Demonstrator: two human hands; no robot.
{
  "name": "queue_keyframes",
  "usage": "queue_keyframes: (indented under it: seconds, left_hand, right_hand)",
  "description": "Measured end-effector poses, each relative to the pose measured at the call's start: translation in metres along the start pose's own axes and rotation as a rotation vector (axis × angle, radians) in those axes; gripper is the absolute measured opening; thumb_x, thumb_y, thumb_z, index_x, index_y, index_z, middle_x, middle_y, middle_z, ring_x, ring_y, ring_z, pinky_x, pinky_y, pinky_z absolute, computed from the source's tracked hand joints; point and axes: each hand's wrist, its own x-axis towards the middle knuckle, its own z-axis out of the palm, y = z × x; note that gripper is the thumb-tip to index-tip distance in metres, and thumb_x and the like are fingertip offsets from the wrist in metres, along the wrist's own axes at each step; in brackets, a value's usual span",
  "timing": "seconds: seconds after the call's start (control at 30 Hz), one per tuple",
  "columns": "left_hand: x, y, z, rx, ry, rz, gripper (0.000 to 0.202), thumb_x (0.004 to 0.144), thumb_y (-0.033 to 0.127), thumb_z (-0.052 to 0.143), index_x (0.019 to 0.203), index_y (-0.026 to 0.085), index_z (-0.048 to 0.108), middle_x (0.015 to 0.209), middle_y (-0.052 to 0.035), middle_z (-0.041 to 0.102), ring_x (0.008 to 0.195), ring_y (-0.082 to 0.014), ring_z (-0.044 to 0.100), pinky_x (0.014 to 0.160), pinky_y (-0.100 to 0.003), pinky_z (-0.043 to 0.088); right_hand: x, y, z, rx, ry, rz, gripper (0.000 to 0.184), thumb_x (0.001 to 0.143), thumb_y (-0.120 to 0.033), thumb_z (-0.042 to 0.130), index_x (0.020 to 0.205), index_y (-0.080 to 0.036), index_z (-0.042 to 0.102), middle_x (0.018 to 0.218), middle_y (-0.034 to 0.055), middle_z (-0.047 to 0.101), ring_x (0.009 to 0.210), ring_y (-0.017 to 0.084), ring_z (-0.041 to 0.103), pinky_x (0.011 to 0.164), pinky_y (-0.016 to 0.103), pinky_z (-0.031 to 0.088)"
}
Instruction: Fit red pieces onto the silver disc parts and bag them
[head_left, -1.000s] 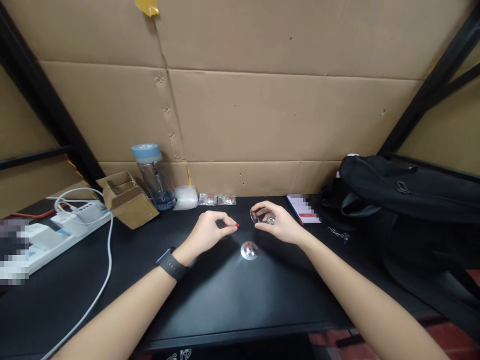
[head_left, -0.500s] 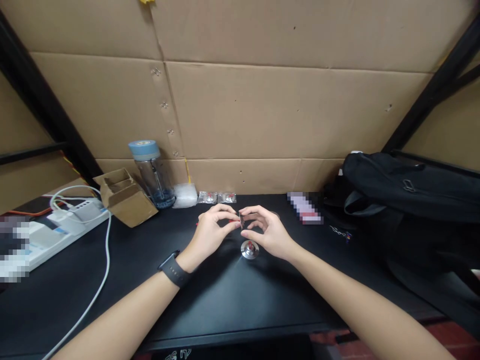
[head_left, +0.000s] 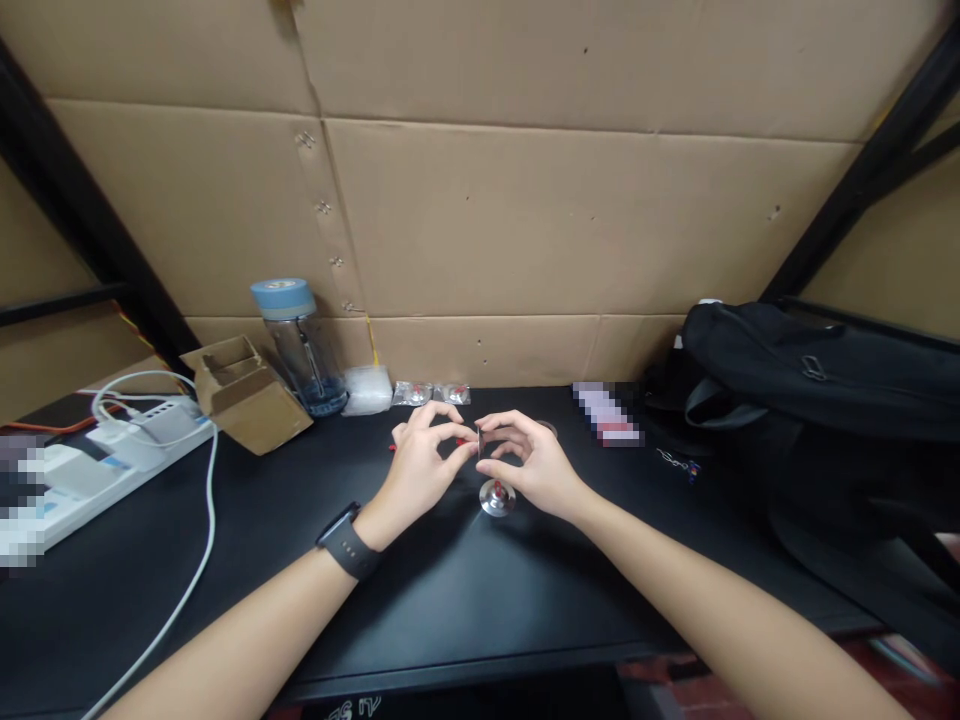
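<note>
My left hand and my right hand meet above the black table, fingertips touching around a thin silver disc held on edge. The right hand pinches the disc between thumb and fingers. The left hand pinches a small red pin against the disc's face. Just below them a round silver disc with a red centre lies flat on the table. A black watch is on my left wrist.
Along the cardboard back wall stand a blue-lidded bottle, an open cardboard box, a clear bag and two small packets. A white power strip with cable lies left. A black backpack fills the right.
The hands, apart a second ago, have come together. The right hand has turned its disc on edge and the left hand has brought the red pin up to it.
</note>
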Motion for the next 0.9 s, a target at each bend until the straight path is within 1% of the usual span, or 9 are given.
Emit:
queue_keyframes:
  seconds: [0.23,0.3,0.37,0.43,0.5,0.57,0.63,0.77,0.9]
  left_hand:
    - [-0.003,0.004,0.004,0.067,0.011,0.002,0.008,0.089,0.027,0.069,0.086,0.028,0.077,0.113,-0.0032,0.065,0.114,-0.0267,0.056,0.091,-0.042,0.035]
    - [-0.002,0.003,0.004,0.079,0.023,0.005,0.009,0.089,0.026,0.069,0.087,0.029,0.077,0.114,-0.0031,0.065,0.114,-0.0263,0.056,0.090,-0.042,0.034]
    - [-0.002,0.002,0.004,0.093,0.032,0.012,0.010,0.090,0.026,0.068,0.089,0.028,0.078,0.114,-0.0040,0.065,0.114,-0.0263,0.056,0.089,-0.041,0.034]
    - [-0.002,0.002,0.004,0.101,0.026,0.017,0.010,0.090,0.028,0.067,0.090,0.028,0.078,0.115,-0.0048,0.066,0.115,-0.0266,0.056,0.089,-0.042,0.034]
    - [-0.003,0.002,0.005,0.101,0.012,0.018,0.011,0.091,0.030,0.068,0.089,0.029,0.078,0.114,-0.0049,0.066,0.115,-0.0270,0.056,0.090,-0.042,0.034]
    - [-0.004,0.002,0.006,0.095,0.000,0.021,0.010,0.091,0.031,0.068,0.088,0.030,0.078,0.114,-0.0043,0.066,0.115,-0.0269,0.056,0.090,-0.042,0.034]
    - [-0.004,0.002,0.007,0.086,-0.008,0.029,0.010,0.090,0.031,0.069,0.088,0.030,0.078,0.115,-0.0040,0.066,0.116,-0.0269,0.056,0.091,-0.043,0.034]
    - [-0.002,-0.002,0.008,0.085,-0.002,0.017,0.012,0.092,0.034,0.066,0.094,0.030,0.078,0.119,-0.0045,0.065,0.118,-0.0269,0.056,0.094,-0.043,0.035]
    - [-0.001,-0.008,0.009,0.094,-0.022,-0.029,0.015,0.091,0.027,0.062,0.101,0.029,0.073,0.117,-0.0044,0.065,0.116,-0.0260,0.057,0.094,-0.042,0.036]
  right_hand:
    - [0.001,0.001,-0.001,0.001,0.023,0.045,0.045,0.071,-0.033,0.088,0.107,-0.023,0.063,0.119,0.0073,0.067,0.098,0.021,0.071,0.079,0.034,0.060]
    - [0.003,-0.001,-0.006,-0.067,-0.008,0.044,0.042,0.072,-0.036,0.088,0.104,-0.022,0.064,0.118,0.0074,0.066,0.098,0.021,0.070,0.077,0.034,0.060]
    - [0.005,-0.002,-0.013,-0.205,-0.050,-0.003,0.038,0.072,-0.037,0.087,0.100,-0.022,0.066,0.118,0.0073,0.066,0.104,0.023,0.067,0.079,0.034,0.059]
    - [0.005,-0.004,-0.018,-0.323,-0.092,-0.057,0.027,0.078,-0.036,0.083,0.096,-0.023,0.069,0.118,0.0072,0.066,0.109,0.023,0.065,0.082,0.034,0.057]
    - [0.006,-0.005,-0.019,-0.355,-0.122,-0.074,0.014,0.088,-0.035,0.074,0.094,-0.023,0.070,0.116,0.0071,0.066,0.107,0.021,0.065,0.081,0.032,0.056]
    - [0.006,-0.005,-0.019,-0.349,-0.130,-0.073,0.011,0.095,-0.032,0.065,0.092,-0.023,0.070,0.114,0.0069,0.066,0.105,0.020,0.065,0.078,0.031,0.055]
    - [0.006,-0.005,-0.018,-0.357,-0.133,-0.073,0.011,0.096,-0.031,0.063,0.092,-0.023,0.070,0.114,0.0066,0.066,0.104,0.020,0.064,0.078,0.031,0.054]
    - [0.008,-0.003,-0.025,-0.460,-0.104,-0.053,0.012,0.095,-0.028,0.062,0.087,-0.022,0.069,0.117,0.0069,0.064,0.105,0.021,0.063,0.083,0.033,0.053]
    - [0.011,0.000,-0.044,-0.762,-0.133,-0.057,0.009,0.089,-0.021,0.064,0.080,-0.022,0.067,0.117,0.0077,0.064,0.109,0.024,0.060,0.098,0.042,0.048]
